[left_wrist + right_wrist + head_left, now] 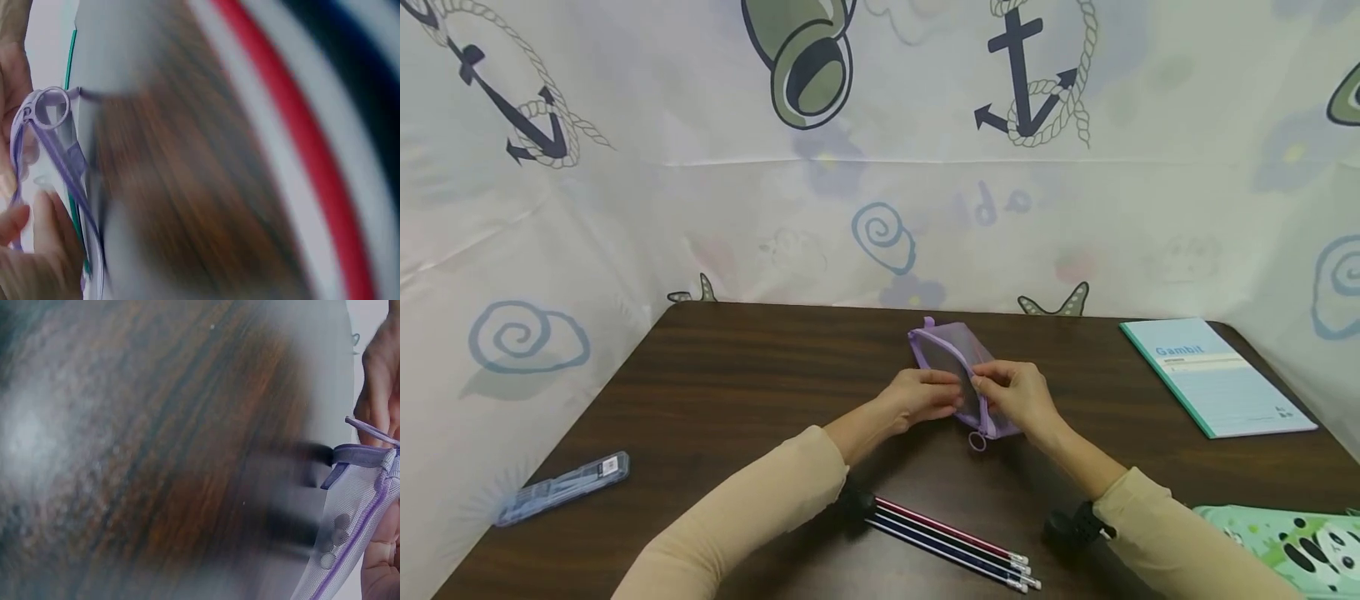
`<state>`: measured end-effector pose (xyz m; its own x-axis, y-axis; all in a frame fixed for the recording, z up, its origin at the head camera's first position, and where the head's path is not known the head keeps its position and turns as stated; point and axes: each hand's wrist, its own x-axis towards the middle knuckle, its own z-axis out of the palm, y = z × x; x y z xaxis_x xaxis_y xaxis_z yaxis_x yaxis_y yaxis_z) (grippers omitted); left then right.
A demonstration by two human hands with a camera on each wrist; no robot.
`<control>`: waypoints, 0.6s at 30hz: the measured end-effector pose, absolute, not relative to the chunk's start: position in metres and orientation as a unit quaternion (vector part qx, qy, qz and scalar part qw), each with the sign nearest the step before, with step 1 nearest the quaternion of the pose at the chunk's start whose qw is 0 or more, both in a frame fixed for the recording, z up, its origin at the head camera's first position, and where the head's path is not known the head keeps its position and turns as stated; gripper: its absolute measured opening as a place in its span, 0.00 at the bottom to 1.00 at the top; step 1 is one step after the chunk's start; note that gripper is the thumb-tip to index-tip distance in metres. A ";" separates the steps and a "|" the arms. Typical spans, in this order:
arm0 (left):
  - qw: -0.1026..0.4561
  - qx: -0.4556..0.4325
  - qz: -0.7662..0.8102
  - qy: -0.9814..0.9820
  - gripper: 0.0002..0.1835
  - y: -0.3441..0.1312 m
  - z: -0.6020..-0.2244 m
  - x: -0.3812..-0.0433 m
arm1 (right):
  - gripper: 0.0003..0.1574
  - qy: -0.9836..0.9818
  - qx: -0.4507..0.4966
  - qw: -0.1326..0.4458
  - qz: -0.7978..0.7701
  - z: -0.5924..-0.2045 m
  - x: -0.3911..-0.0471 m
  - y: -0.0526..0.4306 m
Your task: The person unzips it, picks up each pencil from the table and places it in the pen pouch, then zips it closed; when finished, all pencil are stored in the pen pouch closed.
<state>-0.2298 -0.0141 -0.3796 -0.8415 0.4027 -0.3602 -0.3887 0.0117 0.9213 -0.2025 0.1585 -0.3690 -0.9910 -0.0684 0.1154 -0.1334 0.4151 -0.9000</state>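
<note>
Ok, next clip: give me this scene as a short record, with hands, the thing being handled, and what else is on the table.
handled: purple mesh pouch, pull ring at its near end
right hand: pinches the pouch's edge
left hand: at the pouch's left side; grip unclear
nearest the viewer: striped pencils, lying side by side
far right: "Gambit" notebook, lying flat
near right: green panda case, partly out of frame
left edge: clear bluish case
surface: dark wood-grain table
</note>
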 end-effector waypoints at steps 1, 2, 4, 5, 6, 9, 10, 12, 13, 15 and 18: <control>0.310 0.027 0.685 0.659 0.17 -0.020 -0.378 -0.227 | 0.15 -0.841 0.059 0.032 0.537 -0.368 -0.203 0.159; 0.343 0.053 0.663 0.663 0.16 -0.026 -0.377 -0.224 | 0.15 -0.841 0.058 0.034 0.537 -0.368 -0.203 0.159; 0.412 0.113 0.606 0.671 0.15 -0.036 -0.375 -0.218 | 0.15 -0.842 0.055 0.036 0.535 -0.367 -0.203 0.159; 0.441 0.143 0.575 0.674 0.14 -0.041 -0.375 -0.214 | 0.15 -0.843 0.055 0.036 0.534 -0.367 -0.203 0.159; 0.465 0.169 0.546 0.676 0.14 -0.044 -0.374 -0.211 | 0.15 -0.843 0.054 0.035 0.534 -0.367 -0.203 0.159; 0.507 0.219 0.485 0.678 0.13 -0.049 -0.376 -0.202 | 0.15 -0.843 0.052 0.034 0.535 -0.367 -0.203 0.159; 0.511 0.228 0.473 0.680 0.12 -0.050 -0.376 -0.200 | 0.15 -0.842 0.052 0.034 0.536 -0.367 -0.203 0.159; 0.514 0.242 0.456 0.685 0.12 -0.050 -0.377 -0.197 | 0.15 -0.841 0.052 0.034 0.537 -0.368 -0.203 0.159; 0.513 0.252 0.450 0.686 0.12 -0.051 -0.377 -0.196 | 0.15 -0.841 0.052 0.034 0.537 -0.368 -0.203 0.159; 0.506 0.273 0.439 0.690 0.11 -0.052 -0.377 -0.194 | 0.15 -0.841 0.053 0.034 0.537 -0.369 -0.203 0.160; 0.494 0.308 0.422 0.695 0.12 -0.052 -0.377 -0.191 | 0.14 -0.842 0.053 0.036 0.535 -0.371 -0.203 0.161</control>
